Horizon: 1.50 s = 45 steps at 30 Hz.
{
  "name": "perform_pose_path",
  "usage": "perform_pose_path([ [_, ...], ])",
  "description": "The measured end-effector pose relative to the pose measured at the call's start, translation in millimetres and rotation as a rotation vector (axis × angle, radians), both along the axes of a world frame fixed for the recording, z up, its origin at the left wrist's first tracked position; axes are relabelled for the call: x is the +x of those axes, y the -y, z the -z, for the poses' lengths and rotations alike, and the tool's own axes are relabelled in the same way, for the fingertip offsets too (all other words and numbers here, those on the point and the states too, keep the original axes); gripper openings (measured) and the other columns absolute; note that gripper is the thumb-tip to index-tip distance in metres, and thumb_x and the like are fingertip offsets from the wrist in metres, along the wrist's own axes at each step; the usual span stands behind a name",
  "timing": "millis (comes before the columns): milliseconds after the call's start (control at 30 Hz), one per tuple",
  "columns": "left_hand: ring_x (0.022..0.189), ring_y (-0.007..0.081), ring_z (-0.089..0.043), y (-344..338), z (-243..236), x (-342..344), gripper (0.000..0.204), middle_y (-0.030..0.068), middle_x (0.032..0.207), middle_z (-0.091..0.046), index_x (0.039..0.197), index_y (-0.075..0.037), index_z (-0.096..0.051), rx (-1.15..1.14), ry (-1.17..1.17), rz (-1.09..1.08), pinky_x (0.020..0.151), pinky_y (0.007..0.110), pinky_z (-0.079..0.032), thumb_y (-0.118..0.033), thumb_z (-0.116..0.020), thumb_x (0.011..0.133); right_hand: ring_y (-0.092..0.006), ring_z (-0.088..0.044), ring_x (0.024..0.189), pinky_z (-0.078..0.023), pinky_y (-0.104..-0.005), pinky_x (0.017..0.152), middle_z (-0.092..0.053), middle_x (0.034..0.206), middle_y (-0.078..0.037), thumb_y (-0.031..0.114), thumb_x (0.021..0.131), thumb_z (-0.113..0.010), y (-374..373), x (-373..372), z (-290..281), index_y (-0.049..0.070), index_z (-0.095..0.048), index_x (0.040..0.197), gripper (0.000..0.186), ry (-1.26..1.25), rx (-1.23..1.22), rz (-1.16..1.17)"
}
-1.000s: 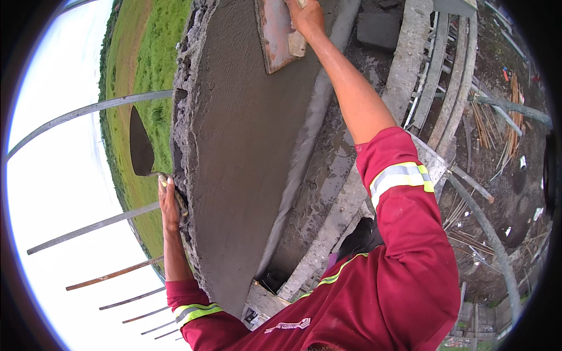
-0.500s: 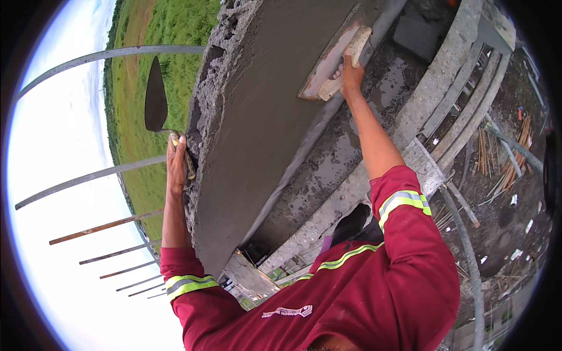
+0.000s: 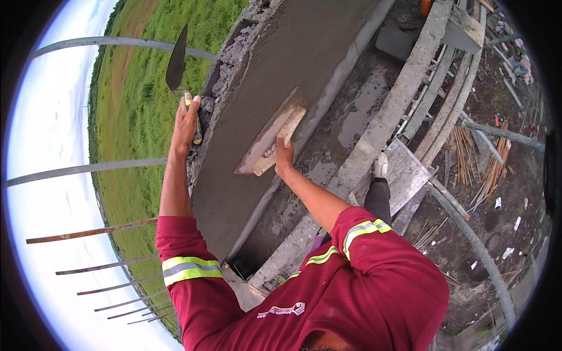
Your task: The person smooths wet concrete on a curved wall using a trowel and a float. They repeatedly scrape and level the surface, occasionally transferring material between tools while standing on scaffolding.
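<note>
My right hand (image 3: pixel 284 155) is closed round the pale handle of a rectangular plastering float (image 3: pixel 272 133). The float lies flat against the wet grey mortar on the wall (image 3: pixel 234 193). At the wall's rough left edge, my left hand (image 3: pixel 186 124) grips a pointed trowel (image 3: pixel 176 60) by its handle, with the dark blade sticking up and away over the grass. That hand is right beside the lumpy broken top (image 3: pixel 218 88) of the wall. The mortar round the float looks smooth and damp.
Right of the wall runs a wet, muddy ledge (image 3: pixel 351 123), then a concrete beam (image 3: pixel 404 99). My shoe (image 3: pixel 380 165) stands by a plank (image 3: pixel 404 175). Far below lie bamboo poles (image 3: pixel 465 155) and scattered scraps. Metal poles (image 3: pixel 88 168) jut out at the left.
My right hand has drawn the float down and left along the wall. The left hand with the trowel sits slightly higher in the picture. The view has shifted, showing my shoe.
</note>
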<state>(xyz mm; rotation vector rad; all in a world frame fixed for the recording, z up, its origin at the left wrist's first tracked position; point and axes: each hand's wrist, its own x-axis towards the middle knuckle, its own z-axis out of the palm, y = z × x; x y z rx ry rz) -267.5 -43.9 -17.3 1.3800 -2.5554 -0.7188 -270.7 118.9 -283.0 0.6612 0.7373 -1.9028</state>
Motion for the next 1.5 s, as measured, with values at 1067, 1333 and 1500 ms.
perform_pose_path([
  [1067,0.135,0.0319,-0.043,-5.9,1.0,-26.7,0.078,0.0237,0.141,-0.049,0.147,0.004,-0.038,0.017,-0.069,-0.121,0.114,0.041,-0.03,-0.056,-0.049,0.098,-0.0329,-0.061,0.065,-0.06,-0.0541,0.064,-0.052,0.09,-0.014,0.028,0.103,-0.045,64.9,-538.8,-162.2,0.002,-0.045,0.11,0.027,-0.169,-0.191,0.298],
  [1333,0.12,0.03,-0.056,15.9,-20.3,-170.3,0.059,0.0184,0.124,-0.063,0.125,0.001,-0.053,0.249,-0.227,-0.023,0.105,0.043,-0.038,-0.051,-0.052,0.098,-0.0168,-0.049,0.054,-0.049,-0.0386,0.052,-0.047,0.068,-0.003,0.036,0.099,-0.058,-24.2,-519.8,-115.0,0.005,-0.052,0.102,0.032,-0.574,-0.145,0.279],
  [1500,0.114,0.0229,-0.05,22.8,-4.8,-257.8,0.061,0.0142,0.124,-0.058,0.125,0.001,-0.053,0.259,-0.175,0.03,0.101,0.038,-0.037,-0.052,-0.057,0.095,-0.0157,-0.045,0.046,-0.043,-0.0348,0.041,-0.045,0.061,-0.001,0.04,0.094,-0.066,-50.0,-446.9,-14.1,0.004,-0.054,0.096,0.038,-0.409,0.19,0.166],
])
